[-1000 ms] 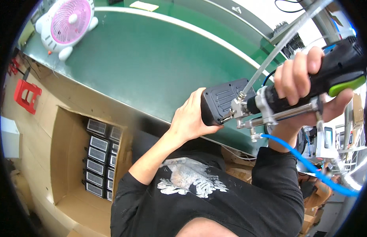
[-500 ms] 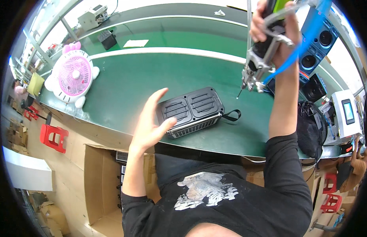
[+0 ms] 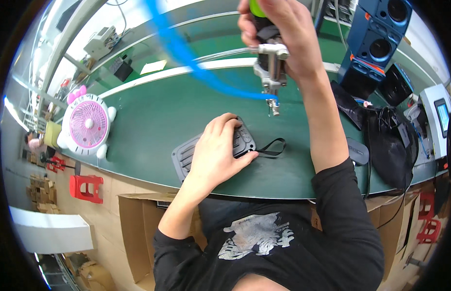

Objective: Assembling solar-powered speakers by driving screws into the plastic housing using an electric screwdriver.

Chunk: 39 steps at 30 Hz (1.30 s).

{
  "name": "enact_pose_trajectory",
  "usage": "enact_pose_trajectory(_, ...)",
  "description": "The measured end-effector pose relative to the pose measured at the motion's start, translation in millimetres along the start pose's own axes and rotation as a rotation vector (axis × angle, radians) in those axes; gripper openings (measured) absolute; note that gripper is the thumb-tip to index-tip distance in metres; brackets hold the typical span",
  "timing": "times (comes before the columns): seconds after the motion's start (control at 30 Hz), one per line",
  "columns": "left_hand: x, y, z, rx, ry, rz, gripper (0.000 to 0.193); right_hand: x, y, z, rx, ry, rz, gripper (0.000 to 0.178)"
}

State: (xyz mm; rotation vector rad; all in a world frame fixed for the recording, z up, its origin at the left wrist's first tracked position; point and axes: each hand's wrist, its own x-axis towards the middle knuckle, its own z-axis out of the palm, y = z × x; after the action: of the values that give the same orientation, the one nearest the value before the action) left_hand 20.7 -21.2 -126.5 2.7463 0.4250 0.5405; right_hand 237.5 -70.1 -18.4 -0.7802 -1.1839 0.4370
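A black box-shaped portable speaker (image 3: pixel 182 154) with ribbed panels lies on the green workbench (image 3: pixel 152 111). My left hand (image 3: pixel 215 150) is laid across it, the fingers over its far edge and the thumb at its right end. From that end a black wrist strap (image 3: pixel 274 147) loops out onto the bench. My right hand (image 3: pixel 295 41) is wrapped around an electric screwdriver (image 3: pixel 270 63) with a green upper part and a metal fitting low down. Its tip hangs above the bench, beyond the speaker and apart from it. A blue hose (image 3: pixel 206 75) runs to the fitting, blurred in its upper stretch.
A pink-and-white fan (image 3: pixel 89 123) stands at the bench's left end. On the right are blue-and-black speakers (image 3: pixel 380 48), a black mesh bag (image 3: pixel 390 145) and a white device with a screen (image 3: pixel 436 116). An open cardboard box (image 3: pixel 138 233) sits below the front edge.
My left hand has gone from beside the speaker to gripping across its top, and the speaker has shifted left and lies at another angle. My right hand has brought the screwdriver leftward.
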Motion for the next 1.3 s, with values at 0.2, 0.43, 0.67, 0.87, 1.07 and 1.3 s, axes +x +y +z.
enact_pose_trajectory(0.2, 0.6, 2.6, 1.4, -0.026, -0.031, -0.073, 0.066, -1.9, -6.4, 6.7, -0.099, -0.031, -0.063, 0.053)
enact_pose_trajectory(0.43, 9.0, -0.2, -12.5, -0.022, -0.076, -0.016, 0.045, -4.2, -12.8, 10.2, -0.132, -0.015, -0.08, 0.056)
enact_pose_trajectory(0.67, 46.1, -13.9, -26.9, 0.092, -0.251, -0.002, 0.014, -3.3, -12.7, 9.3, -0.078, -0.033, -0.07, 0.055)
enact_pose_trajectory(0.87, 58.0, -7.8, -26.5, 0.177, -0.298, -0.007, 0.013, -4.5, -14.4, 11.1, -0.138, -0.008, -0.048, 0.054)
enact_pose_trajectory(1.07, 64.0, -5.3, -26.1, 0.199, -0.335, -0.058, 0.015, -4.9, -16.0, 11.9, -0.17, -0.037, -0.098, 0.056)
enact_pose_trajectory(1.3, 62.6, -12.2, -23.5, 0.123, -0.313, -0.049, 0.018, -5.8, -17.0, 10.0, -0.191, -0.025, -0.094, 0.058)
